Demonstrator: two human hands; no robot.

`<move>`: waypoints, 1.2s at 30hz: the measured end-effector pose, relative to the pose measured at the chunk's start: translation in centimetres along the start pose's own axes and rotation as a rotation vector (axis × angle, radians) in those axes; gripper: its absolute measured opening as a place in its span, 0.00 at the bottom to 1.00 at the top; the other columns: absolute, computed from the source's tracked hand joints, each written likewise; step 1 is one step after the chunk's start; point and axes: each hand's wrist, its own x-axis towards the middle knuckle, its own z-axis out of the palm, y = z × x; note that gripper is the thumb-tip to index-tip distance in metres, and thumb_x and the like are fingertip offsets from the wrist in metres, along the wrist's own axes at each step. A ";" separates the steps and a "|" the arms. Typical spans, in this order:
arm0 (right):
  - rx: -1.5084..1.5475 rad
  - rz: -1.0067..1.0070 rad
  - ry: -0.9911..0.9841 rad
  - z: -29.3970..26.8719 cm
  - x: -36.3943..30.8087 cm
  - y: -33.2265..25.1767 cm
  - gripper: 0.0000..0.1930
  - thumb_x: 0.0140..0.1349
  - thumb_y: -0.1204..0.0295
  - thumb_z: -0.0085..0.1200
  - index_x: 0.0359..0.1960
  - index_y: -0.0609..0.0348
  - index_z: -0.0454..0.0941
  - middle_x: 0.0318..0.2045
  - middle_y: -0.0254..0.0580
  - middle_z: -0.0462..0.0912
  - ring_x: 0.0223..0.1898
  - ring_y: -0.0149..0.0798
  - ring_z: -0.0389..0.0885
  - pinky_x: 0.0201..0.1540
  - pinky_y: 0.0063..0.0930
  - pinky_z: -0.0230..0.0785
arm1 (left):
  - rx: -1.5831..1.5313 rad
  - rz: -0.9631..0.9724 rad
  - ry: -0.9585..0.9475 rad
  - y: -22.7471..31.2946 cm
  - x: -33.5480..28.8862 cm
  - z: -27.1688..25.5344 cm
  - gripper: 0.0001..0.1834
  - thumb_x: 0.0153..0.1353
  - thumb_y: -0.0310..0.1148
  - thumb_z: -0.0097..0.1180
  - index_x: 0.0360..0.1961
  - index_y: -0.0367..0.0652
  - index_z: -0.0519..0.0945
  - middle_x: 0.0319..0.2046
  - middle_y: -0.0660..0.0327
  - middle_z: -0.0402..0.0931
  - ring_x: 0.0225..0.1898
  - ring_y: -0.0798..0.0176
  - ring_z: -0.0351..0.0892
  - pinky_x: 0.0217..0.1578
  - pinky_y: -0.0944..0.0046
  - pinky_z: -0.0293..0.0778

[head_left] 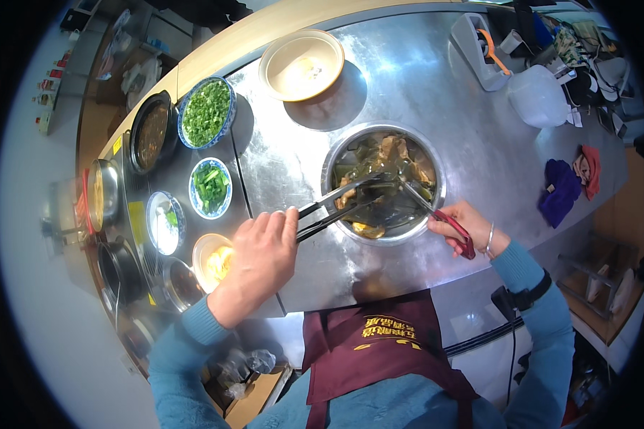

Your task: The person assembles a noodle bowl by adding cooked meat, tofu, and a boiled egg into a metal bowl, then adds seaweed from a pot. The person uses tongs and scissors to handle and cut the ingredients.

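Observation:
A round metal bowl [440, 187] stands on the steel counter in front of me, holding brown meat pieces [393, 149] and dark green, kelp-like strips [368, 159] in dark liquid. My left hand [263, 247] is closed around black-and-steel tongs [322, 207], whose tips reach into the bowl. In my right hand [465, 223] are red-handled scissors [467, 247]; their blades slant into the bowl from its right rim and meet the food near the tong tips. Whether the blades grip a strip cannot be made out.
Left of me stand a bowl of chopped scallions [206, 113], a smaller bowl of green pieces [211, 187], a white bowl [166, 223] and dark pots [150, 132]. A wide cream bowl [300, 66] sits beyond. Purple cloth [559, 191] and a plastic jug [538, 97] lie to the right.

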 end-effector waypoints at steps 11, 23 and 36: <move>0.149 0.044 -0.184 1.6 -2.7 3.2 0.36 0.75 0.42 0.39 0.66 0.65 0.65 0.26 0.38 0.79 0.25 0.31 0.82 0.33 0.27 0.80 | -0.181 -0.084 0.001 -1.1 1.3 1.1 0.25 0.49 0.30 0.69 0.50 0.40 0.78 0.29 0.57 0.76 0.33 0.51 0.81 0.34 0.53 0.75; 0.117 0.015 -0.021 3.0 -1.8 2.2 0.19 0.72 0.54 0.55 0.40 0.62 0.77 0.14 0.30 0.73 0.12 0.23 0.72 0.19 0.23 0.79 | -0.027 -0.071 -0.113 -1.3 -1.5 -2.8 0.30 0.49 0.31 0.61 0.55 0.29 0.76 0.34 0.56 0.75 0.37 0.55 0.77 0.37 0.55 0.73; 0.279 0.045 -0.241 6.8 1.0 2.7 0.35 0.73 0.41 0.44 0.62 0.64 0.69 0.23 0.36 0.77 0.21 0.29 0.81 0.32 0.29 0.83 | 0.003 -0.048 -0.170 -2.2 0.7 -3.1 0.22 0.49 0.30 0.68 0.46 0.36 0.79 0.32 0.55 0.79 0.39 0.51 0.82 0.40 0.52 0.77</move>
